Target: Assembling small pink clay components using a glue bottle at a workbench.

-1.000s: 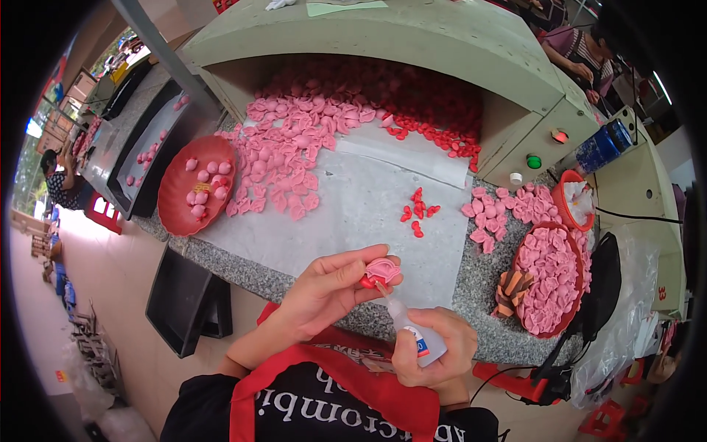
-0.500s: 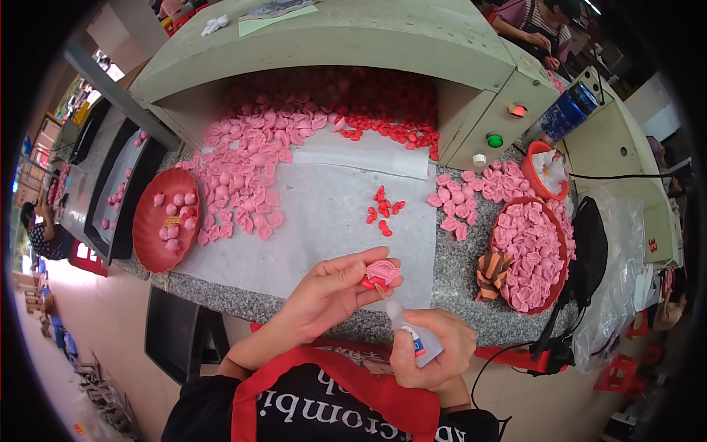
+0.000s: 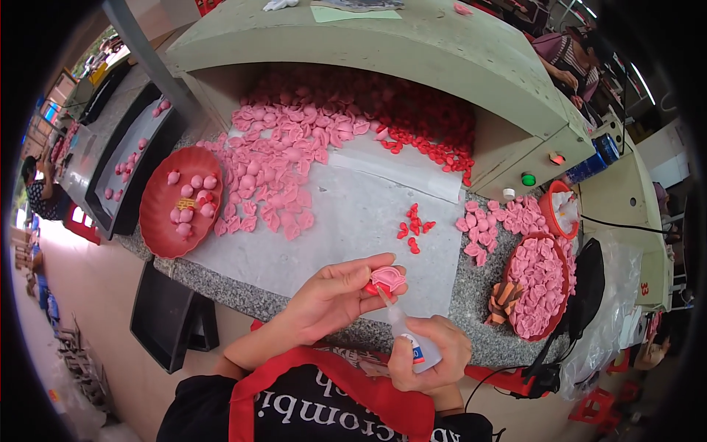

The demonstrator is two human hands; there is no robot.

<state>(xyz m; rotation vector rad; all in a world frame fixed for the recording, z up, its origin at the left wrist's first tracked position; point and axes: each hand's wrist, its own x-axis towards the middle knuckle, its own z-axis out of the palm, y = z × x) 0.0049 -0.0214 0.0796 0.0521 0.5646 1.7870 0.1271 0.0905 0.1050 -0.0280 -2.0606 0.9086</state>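
My left hand (image 3: 333, 296) pinches a small pink and red petal piece (image 3: 387, 279) at the near edge of the stone counter. My right hand (image 3: 433, 359) grips a small clear glue bottle (image 3: 409, 338), its thin nozzle touching the piece from below. Both hands are close to my chest, just above a red apron strap. A few small red pieces (image 3: 414, 225) lie on the white sheet (image 3: 346, 221) just beyond the hands. A big heap of pink petals (image 3: 283, 158) spreads across the far left of the sheet.
A red plate (image 3: 157, 221) with pink buds sits at the left, another red plate (image 3: 540, 286) full of pink petals at the right. A green hood (image 3: 456, 51) arches over the back, with darker red pieces (image 3: 434, 121) under it. Other people work at far left and top right.
The view has shifted, so the counter sits a little differently in frame. My hands stay together with the nozzle at the piece; little else differs.
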